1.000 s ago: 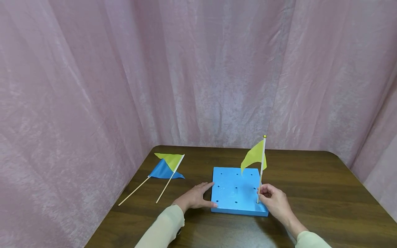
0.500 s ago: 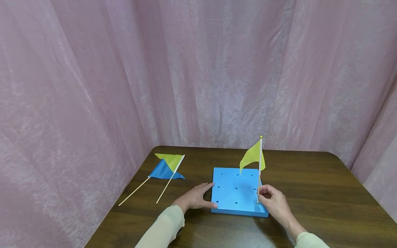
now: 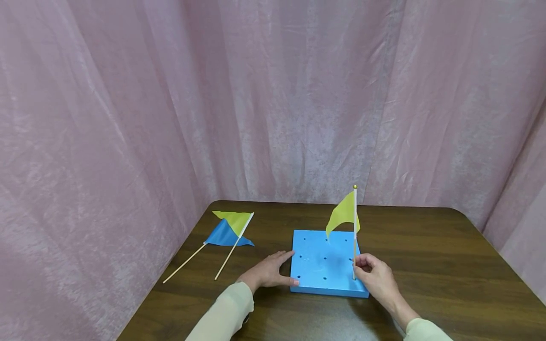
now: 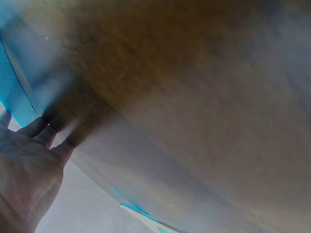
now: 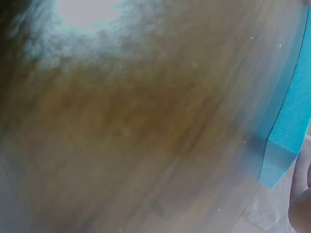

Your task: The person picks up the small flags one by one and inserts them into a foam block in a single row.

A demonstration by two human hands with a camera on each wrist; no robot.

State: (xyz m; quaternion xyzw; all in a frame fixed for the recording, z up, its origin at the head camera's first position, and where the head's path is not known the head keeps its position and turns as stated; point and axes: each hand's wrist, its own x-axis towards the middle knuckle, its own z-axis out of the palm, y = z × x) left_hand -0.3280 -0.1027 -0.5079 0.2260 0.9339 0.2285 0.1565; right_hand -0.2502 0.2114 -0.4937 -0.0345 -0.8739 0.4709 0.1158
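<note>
Lower right, the right hand (image 3: 375, 274) pinches the yellow flag (image 3: 343, 215) upright in the blue foam block (image 3: 317, 265); the flat left hand (image 3: 266, 273) steadies it. Best push straight down.

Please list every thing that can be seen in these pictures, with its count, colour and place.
foam board: 1, blue with small holes, on the table centre.
upright flag: 1, yellow, stick standing at the board's near right corner.
lying flags: 2, one yellow and one blue, on the table to the left.
table: 1, dark brown wood.
curtain: pink, behind and at the sides.
left hand: flat against the board's left edge.
right hand: pinches the upright flag's stick.
</note>
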